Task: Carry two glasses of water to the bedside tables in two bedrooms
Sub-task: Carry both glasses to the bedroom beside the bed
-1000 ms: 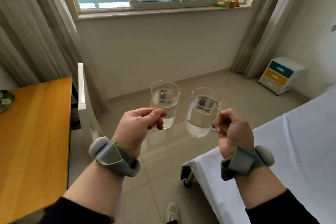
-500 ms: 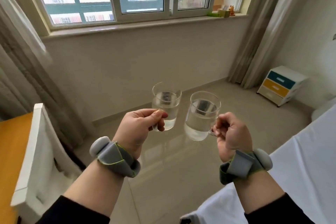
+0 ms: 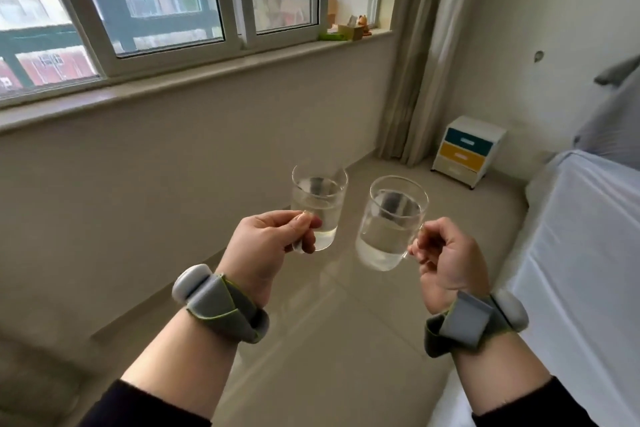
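I carry two clear glass mugs of water in front of me, above the tiled floor. My left hand (image 3: 268,251) grips the handle of the left glass (image 3: 320,198), which stands upright and about half full. The right glass (image 3: 389,224) leans slightly to the left, its handle pinched in my right hand (image 3: 450,258). A small white bedside table (image 3: 467,151) with a teal and a yellow drawer stands in the far right corner, between the curtain and the bed.
A bed with a white sheet (image 3: 585,270) fills the right side, a grey pillow (image 3: 613,118) at its head. A wall with a wide window (image 3: 166,7) runs along the left. A beige curtain (image 3: 412,55) hangs in the corner. Bare tiled floor (image 3: 346,340) leads toward the bedside table.
The view has swung right and moved forward: the orange desk and white chair have left the frame, and the bed and bedside table are nearer. Both hands keep their glasses.
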Action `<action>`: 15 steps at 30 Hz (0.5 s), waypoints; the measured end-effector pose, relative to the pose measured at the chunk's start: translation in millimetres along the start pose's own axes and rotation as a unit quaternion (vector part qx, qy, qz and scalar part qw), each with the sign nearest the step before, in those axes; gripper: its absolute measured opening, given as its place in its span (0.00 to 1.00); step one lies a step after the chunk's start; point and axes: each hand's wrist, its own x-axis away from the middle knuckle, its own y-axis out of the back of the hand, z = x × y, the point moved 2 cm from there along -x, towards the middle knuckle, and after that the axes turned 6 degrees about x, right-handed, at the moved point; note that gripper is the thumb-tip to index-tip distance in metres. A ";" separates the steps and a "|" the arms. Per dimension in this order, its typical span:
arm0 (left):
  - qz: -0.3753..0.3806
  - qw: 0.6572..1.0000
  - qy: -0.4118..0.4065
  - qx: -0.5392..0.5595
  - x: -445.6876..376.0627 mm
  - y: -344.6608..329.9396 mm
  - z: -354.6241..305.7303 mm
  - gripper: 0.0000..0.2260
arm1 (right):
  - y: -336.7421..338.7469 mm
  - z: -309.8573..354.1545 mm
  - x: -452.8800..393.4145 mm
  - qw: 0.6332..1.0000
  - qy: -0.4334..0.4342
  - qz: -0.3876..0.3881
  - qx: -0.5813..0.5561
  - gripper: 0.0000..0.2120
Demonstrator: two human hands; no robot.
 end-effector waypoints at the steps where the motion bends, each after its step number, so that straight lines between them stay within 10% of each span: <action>1: 0.011 1.000 0.000 -0.005 -15.7 0.7 -1.5 0.10 | -6.0 -0.3 -8.4 1.000 0.006 -0.010 -0.003 0.14; 15: 0.101 0.994 0.039 -0.008 -225.1 -82.2 26.6 0.10 | -14.6 15.5 -184.3 0.993 0.030 -0.105 0.037 0.13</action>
